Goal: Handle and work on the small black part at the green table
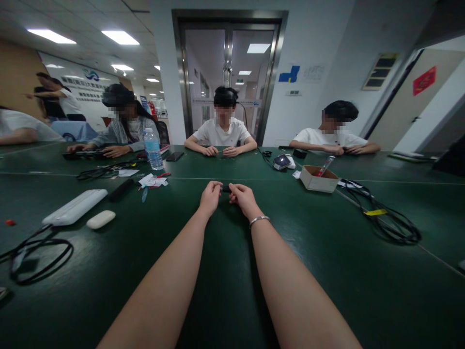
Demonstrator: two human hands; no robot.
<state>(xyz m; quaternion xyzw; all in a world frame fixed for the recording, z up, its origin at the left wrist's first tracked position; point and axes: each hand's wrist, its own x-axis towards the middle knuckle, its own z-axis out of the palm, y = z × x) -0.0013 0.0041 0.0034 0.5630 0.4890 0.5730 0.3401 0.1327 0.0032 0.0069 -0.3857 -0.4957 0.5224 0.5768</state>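
The wearer's two hands (209, 199), one black object (225, 189) between them, one silver bracelet (259, 219) — plus one water bottle (153, 149), one open-topped box (316, 182), two glass door panels (204, 58).

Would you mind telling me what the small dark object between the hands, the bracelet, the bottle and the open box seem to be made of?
Small dark object: perhaps plastic, looking black, though too little shows to tell.
Bracelet: likely polished metal, silvery with bright glints.
Bottle: apparently clear, shiny plastic, see-through and ribbed.
Open box: probably matte cardboard, with thin, pale walls.
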